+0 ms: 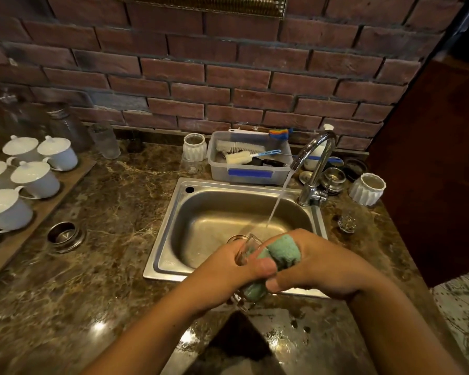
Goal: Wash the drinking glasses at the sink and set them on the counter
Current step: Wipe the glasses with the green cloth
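Observation:
Over the front edge of the steel sink (171, 228), my left hand (236, 269) grips a clear drinking glass (245, 247) tilted on its side. Pressed against that glass is a green sponge (284, 251), wrapped in my right hand (314, 266). Part of the sponge also shows below my fingers. Water runs from the chrome tap (313, 158) into the basin just behind my hands. A small clear glass (347, 221) stands on the counter right of the sink. At the back left stands a tall clear glass (106, 142).
A plastic tub (251, 173) of brushes sits behind the sink between two white ribbed cups (194, 147) (367, 189). Several white lidded cups (35, 177) fill a wooden tray on the left. A metal ring (64, 235) sits in the marble counter. A dark cabinet (431, 158) closes the right.

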A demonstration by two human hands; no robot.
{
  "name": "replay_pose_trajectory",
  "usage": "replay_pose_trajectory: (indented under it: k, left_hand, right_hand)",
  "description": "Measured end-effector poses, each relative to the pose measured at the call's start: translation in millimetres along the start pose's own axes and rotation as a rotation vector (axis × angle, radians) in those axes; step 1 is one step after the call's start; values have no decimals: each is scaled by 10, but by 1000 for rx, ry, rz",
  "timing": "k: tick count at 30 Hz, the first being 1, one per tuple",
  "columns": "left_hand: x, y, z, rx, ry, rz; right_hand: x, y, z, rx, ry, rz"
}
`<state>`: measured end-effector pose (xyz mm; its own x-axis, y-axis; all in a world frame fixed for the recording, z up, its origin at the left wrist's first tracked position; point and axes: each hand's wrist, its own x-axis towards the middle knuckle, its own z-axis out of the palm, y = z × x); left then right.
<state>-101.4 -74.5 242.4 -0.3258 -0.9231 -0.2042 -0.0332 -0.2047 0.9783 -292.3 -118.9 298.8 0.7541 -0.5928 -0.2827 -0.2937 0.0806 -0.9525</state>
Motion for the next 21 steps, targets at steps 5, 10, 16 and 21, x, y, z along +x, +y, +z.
replay_pose_trajectory:
  k: [5,10,16,21]
  left_hand:
    - [18,-85,-45,239,78,-4]
    - [14,-165,-122,252,52,-36]
    - [-92,-376,-251,201,210,-13]
    - [-133,-471,-333,173,346,53]
  right_hand:
    - [39,104,50,56,27,46]
    - [35,189,54,-1,72,53]
    - [52,418,-62,194,627,84]
    - [299,647,327,386,935,173]
